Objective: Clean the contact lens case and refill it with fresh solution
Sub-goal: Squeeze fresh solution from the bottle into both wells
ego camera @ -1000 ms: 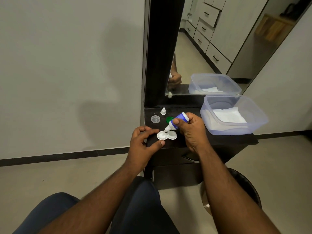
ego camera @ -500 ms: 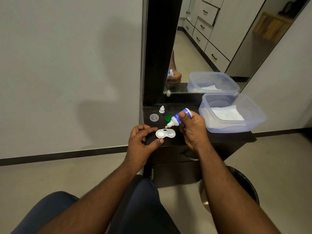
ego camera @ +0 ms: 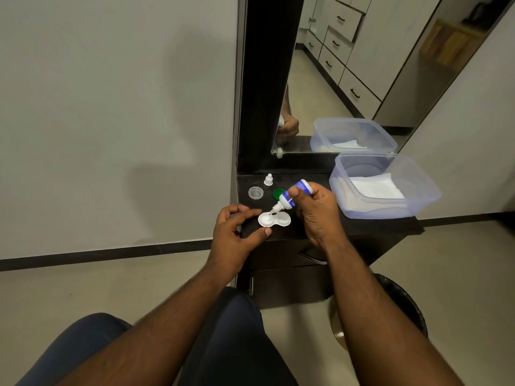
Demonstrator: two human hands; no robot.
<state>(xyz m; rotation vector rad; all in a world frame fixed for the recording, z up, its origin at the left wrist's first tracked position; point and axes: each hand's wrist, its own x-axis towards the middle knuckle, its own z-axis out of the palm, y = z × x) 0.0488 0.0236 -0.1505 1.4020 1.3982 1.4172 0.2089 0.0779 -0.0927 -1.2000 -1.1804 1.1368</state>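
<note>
Green cap point(ego camera: 277, 193) and clear cap point(ego camera: 255, 193) lie behind the case point(ego camera: 274, 219); right hand point(ego camera: 317, 211) grips the bottle point(ego camera: 292, 195), left hand point(ego camera: 237, 232) loosely curled, empty.

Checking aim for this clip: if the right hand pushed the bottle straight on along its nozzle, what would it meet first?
Most likely the lens case: the right hand tilts the bottle down-left, nozzle just above the case's left well.
</note>
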